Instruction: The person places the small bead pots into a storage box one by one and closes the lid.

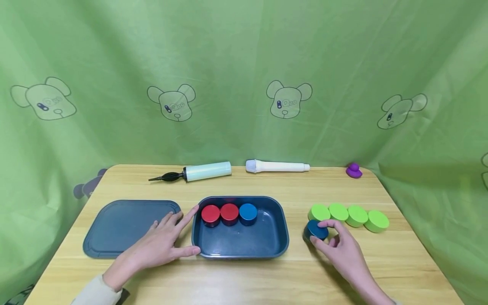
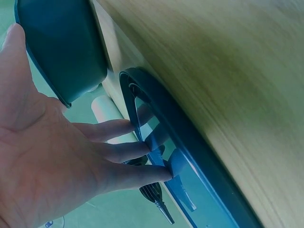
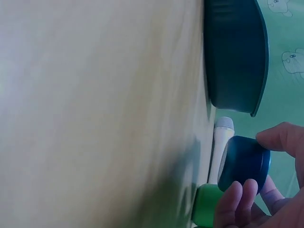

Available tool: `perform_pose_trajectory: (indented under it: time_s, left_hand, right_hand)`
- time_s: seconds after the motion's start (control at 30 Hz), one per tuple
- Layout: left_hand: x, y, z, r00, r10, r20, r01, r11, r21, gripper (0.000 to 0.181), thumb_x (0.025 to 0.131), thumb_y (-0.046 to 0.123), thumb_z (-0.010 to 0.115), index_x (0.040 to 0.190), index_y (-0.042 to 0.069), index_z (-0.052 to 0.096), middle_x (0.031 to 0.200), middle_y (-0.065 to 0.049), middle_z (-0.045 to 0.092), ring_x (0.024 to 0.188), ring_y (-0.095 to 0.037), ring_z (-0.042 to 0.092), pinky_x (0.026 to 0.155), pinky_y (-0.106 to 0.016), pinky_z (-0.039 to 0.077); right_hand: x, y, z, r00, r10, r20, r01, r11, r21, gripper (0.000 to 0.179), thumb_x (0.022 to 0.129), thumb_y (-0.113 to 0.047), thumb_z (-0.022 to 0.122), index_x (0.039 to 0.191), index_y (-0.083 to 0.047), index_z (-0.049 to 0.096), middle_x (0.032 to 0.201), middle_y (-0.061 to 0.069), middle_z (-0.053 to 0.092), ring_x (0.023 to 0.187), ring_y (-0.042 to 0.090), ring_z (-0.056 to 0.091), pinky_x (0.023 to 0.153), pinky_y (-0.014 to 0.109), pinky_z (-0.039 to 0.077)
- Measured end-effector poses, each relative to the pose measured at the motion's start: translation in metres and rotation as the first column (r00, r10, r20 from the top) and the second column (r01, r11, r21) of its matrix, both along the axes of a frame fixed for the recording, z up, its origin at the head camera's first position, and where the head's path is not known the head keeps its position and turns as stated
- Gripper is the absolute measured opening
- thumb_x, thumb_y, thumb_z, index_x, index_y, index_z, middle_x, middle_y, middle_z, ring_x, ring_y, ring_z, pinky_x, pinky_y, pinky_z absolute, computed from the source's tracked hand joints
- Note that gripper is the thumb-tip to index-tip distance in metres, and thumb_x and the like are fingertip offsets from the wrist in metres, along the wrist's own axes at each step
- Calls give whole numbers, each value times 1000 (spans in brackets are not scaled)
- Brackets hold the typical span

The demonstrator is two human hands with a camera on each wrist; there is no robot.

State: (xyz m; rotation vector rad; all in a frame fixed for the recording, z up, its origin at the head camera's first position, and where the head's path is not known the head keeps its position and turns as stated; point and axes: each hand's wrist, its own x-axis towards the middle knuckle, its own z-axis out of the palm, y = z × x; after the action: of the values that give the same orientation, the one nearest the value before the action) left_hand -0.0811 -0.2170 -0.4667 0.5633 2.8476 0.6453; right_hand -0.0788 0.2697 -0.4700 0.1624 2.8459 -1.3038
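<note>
My right hand [image 1: 343, 250] pinches a dark blue round cylinder [image 1: 315, 231] between thumb and fingers. In the right wrist view this cylinder [image 3: 243, 164] appears raised off the table, with a shadow below it. My left hand [image 1: 158, 243] spreads its fingers at the left end of a dark blue rectangular box [image 1: 244, 256]; its thumb and index finger touch the rim. Its other fingertips rest on a flat dark blue lid [image 1: 122, 228]. Inside the box, a red cylinder [image 1: 211, 215], another red cylinder [image 1: 229, 214] and a blue cylinder [image 1: 248, 214] stand in a row along the back.
Several light green cylinders [image 1: 357, 215] form a row just beyond my right hand. Along the table's back edge lie a hand pump [image 1: 207, 171] with a black nozzle, a white toy microphone [image 1: 280, 166] and a small purple duck-like toy [image 1: 354, 170]. A green curtain [image 1: 228, 135] hangs behind.
</note>
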Motion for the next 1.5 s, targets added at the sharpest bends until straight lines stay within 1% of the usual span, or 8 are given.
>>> perform_pose_trajectory:
  time_s: [0.13, 0.27, 0.47, 0.73, 0.97, 1.2, 1.4, 1.5]
  left_hand:
    - [0, 0, 1, 1000, -1, 4, 1, 1000, 0, 103, 97, 74, 68, 177, 40, 13, 162, -32, 43, 150, -61, 36, 106, -90, 28]
    - [0, 0, 2, 1000, -3, -2, 3, 1000, -2, 104, 97, 74, 68, 177, 40, 13, 162, -32, 44, 149, -61, 37, 105, -91, 28]
    - [-1, -1, -1, 1000, -4, -5, 4, 1000, -5, 103, 97, 74, 68, 177, 39, 13, 162, -31, 44, 149, -61, 37, 105, -90, 28]
    - [0, 0, 4, 1000, -2, 9, 2, 1000, -5, 104, 97, 74, 69, 177, 39, 13, 163, -31, 43, 149, -61, 36, 105, -91, 28]
    - [-1, 0, 3, 1000, -2, 10, 2, 1000, -6, 103, 97, 74, 68, 177, 39, 13, 162, -31, 43, 149, -61, 36, 106, -90, 28]
    - [-1, 0, 2, 1000, -3, 4, 3, 1000, -9, 104, 96, 74, 69, 177, 39, 13, 162, -31, 44, 149, -61, 37, 105, -91, 29]
    - [-1, -1, 2, 1000, -3, 11, 3, 1000, -5, 103, 97, 74, 68, 177, 39, 13, 162, -31, 43, 149, -61, 36, 106, -90, 28]
    - [-1, 0, 2, 1000, -4, 12, 4, 1000, -3, 103, 97, 74, 68, 177, 39, 13, 162, -31, 43, 149, -61, 36, 106, -90, 28]
  right_hand:
    - [-3, -4, 5, 1000, -4, -29, 4, 1000, 1, 53, 94, -33, 90, 136, -16, 63, 80, 6, 54, 69, 17, 52, 53, 29, 44]
    - [-8, -9, 9, 998, 1, -67, 0, 1000, 7, 51, 94, -35, 90, 134, -18, 64, 80, 6, 54, 70, 18, 53, 54, 29, 44]
    - [-14, -17, 13, 989, 41, -139, -45, 999, -25, 47, 92, -27, 92, 130, -14, 67, 78, 6, 55, 68, 17, 54, 56, 29, 44]
    - [-21, -29, 20, 983, 91, -160, -102, 993, -59, 44, 92, -22, 92, 127, -12, 66, 78, 7, 58, 70, 19, 57, 59, 27, 47]
    - [-26, -43, 24, 980, 110, -165, -127, 987, -96, 42, 92, -22, 92, 126, -13, 67, 80, 7, 61, 71, 19, 60, 60, 28, 49]
    - [-33, -60, 27, 970, 139, -201, -161, 982, -98, 41, 92, -23, 92, 123, -15, 66, 81, 6, 60, 72, 20, 59, 59, 27, 48]
    - [-42, -72, 26, 971, 167, -169, -186, 977, -105, 41, 93, -27, 91, 123, -17, 65, 82, 7, 60, 74, 23, 59, 58, 29, 47]
    - [-46, -77, 22, 967, 189, -171, -207, 974, -92, 42, 92, -27, 91, 123, -18, 64, 81, 6, 58, 73, 24, 57, 58, 30, 46]
